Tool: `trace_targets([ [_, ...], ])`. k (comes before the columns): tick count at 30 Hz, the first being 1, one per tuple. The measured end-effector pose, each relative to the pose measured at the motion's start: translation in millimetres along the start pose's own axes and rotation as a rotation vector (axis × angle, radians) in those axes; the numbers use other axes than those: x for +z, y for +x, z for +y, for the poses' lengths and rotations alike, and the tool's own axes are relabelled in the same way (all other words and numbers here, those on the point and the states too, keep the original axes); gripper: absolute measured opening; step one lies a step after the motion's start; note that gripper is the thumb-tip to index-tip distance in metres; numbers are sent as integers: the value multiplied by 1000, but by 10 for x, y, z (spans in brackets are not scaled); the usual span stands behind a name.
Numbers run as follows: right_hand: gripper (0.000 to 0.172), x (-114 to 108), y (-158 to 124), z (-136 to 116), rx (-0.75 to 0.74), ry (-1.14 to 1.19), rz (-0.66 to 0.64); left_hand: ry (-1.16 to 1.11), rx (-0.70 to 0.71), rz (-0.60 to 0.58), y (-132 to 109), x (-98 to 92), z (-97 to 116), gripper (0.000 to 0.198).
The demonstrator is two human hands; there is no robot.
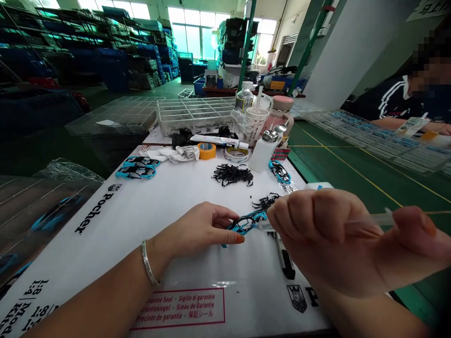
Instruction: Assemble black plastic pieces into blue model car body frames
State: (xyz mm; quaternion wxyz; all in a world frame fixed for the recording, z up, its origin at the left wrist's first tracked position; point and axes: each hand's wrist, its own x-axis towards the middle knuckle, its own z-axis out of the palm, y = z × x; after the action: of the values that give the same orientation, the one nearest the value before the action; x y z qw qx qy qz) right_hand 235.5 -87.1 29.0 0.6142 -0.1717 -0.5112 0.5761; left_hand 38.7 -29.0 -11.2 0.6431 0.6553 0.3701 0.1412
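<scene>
My left hand (200,227), with a bracelet at its wrist, grips a blue-and-black openwork part (243,225) between thumb and fingers, low over the white table sheet. Close to the camera, my right hand (327,234) is wrapped round a clear syringe (368,219). Its thumb is at the plunger end. The syringe's nozzle points left and meets the openwork part, though exact contact cannot be made out. Behind the right hand lies a small heap of black pieces (265,202), partly hidden. A black-and-white tool (286,260), perhaps a cutter, lies under the right hand's edge.
A larger pile of black pieces (232,174) lies farther back. Similar blue parts (138,167) rest at the left. Orange tape (206,150), a white tube (218,140), a metal-capped bottle (263,152) and a compartment box (197,115) line the back. A co-worker sits at right.
</scene>
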Motion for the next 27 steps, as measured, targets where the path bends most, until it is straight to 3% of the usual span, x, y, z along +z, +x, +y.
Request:
trace_targets([
  [27,48,62,9,-28,19,-51,-1,49,-20,24,-19,-11,28,39],
])
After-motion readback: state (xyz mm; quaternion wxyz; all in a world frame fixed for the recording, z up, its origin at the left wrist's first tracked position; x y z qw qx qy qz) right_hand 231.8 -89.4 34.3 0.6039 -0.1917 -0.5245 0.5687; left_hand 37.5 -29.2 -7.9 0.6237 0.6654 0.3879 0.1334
